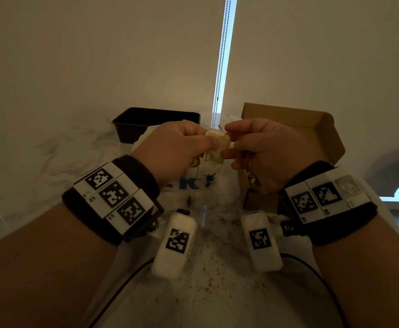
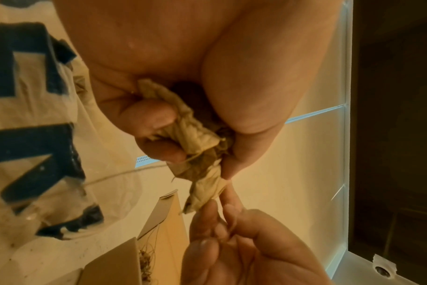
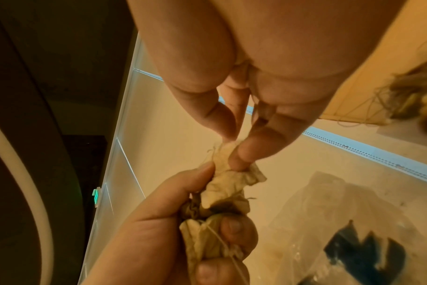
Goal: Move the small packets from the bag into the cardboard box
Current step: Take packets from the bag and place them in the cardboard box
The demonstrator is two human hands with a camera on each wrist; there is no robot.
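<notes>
Currently:
left hand [image 1: 172, 147]: grips a clump of packets [image 1: 217, 146], held above the bag [image 1: 193, 183].
right hand [image 1: 264, 152]: pinches one packet's corner.
advice: peel slowly; strings look tangled.
cardboard box [image 1: 321, 136]: just right.

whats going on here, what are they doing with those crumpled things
A person holds a bunch of small packets, crumpled and tan with strings attached, above a marble counter. The left hand grips the bunch while the right hand pinches one packet at its end. The open cardboard box sits to the right with some packets already inside; the clear plastic bag lies flat below the hands.
</notes>
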